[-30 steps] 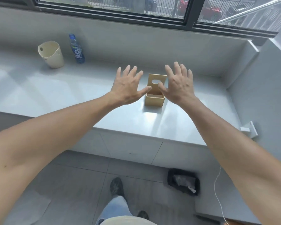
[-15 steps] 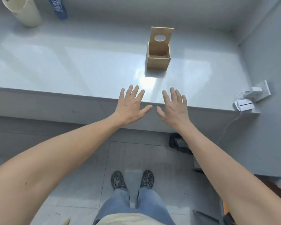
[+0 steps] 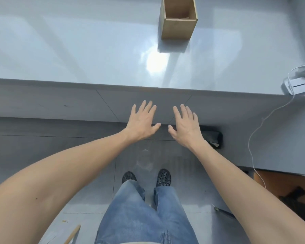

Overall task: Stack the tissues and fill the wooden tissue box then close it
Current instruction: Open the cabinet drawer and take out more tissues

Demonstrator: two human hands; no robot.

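Box: the box (image 3: pixel 178 20) stands on the counter (image 3: pixel 77 50), well ahead of both hands, top open, no tissues in sight.
Nearer hand: right hand (image 3: pixel 185 126), only slightly.
Grip: left hand (image 3: pixel 142 123) and right both spread flat, palms down, holding nothing, hovering short of the counter edge.

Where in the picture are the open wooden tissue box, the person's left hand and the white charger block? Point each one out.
Open wooden tissue box (image 3: pixel 177 28): head view, front wall.
Left hand (image 3: pixel 142 123): head view, back of the hand.
White charger block (image 3: pixel 300 85): head view, top face.
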